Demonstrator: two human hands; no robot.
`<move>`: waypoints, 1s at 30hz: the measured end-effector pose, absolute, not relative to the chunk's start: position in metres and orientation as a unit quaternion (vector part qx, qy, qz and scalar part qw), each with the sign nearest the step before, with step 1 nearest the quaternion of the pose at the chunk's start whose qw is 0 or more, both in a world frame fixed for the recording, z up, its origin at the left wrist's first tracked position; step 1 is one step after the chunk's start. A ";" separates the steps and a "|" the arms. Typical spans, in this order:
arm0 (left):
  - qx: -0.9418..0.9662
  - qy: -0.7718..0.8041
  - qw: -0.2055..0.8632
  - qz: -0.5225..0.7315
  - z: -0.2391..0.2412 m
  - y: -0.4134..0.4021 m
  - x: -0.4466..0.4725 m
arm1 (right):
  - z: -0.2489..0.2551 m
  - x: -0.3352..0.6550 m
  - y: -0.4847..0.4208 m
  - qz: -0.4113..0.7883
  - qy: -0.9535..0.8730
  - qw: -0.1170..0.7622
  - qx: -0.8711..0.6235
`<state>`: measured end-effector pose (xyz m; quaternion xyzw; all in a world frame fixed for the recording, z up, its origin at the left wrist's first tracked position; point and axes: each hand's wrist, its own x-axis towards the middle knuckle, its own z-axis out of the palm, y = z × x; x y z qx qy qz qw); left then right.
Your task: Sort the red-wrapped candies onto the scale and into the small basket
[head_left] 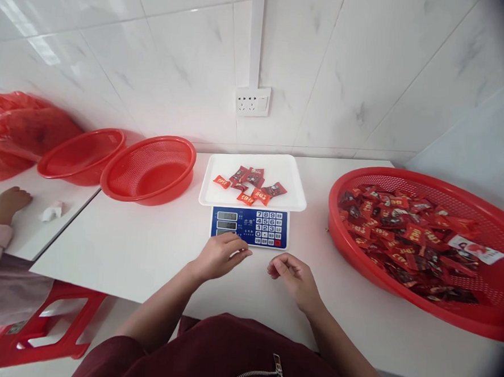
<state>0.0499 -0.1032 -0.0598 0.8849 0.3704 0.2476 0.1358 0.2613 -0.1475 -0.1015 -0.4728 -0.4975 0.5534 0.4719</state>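
My left hand hovers at the front edge of a blue-fronted digital scale, partly covering its displays. Its fingers are bent and pressed together, and nothing shows in them. To its right, my right hand is held above the white table, with fingers curled and the thumb against them; no object shows there either. The two hands are apart. On the scale's white tray lies a small pile of red-wrapped candies, some face up with yellow lettering, others showing dark contents.
A large red basket of wrapped candies stands at right, a white label strip on top. Two red baskets stand at left, beside red plastic bags. Another person's hand rests near crumpled white tissue. A red stool is below.
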 end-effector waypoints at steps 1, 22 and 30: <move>0.881 0.373 0.129 0.262 -0.058 -0.098 0.048 | -0.098 0.260 -0.144 0.548 -0.500 0.476 -0.472; 0.914 0.380 0.050 0.133 -0.031 0.012 0.035 | -0.124 0.238 -0.135 0.442 -0.641 0.433 -0.453; 0.907 0.407 0.040 0.106 -0.032 0.013 0.017 | -0.119 0.236 -0.137 0.431 -0.669 0.416 -0.440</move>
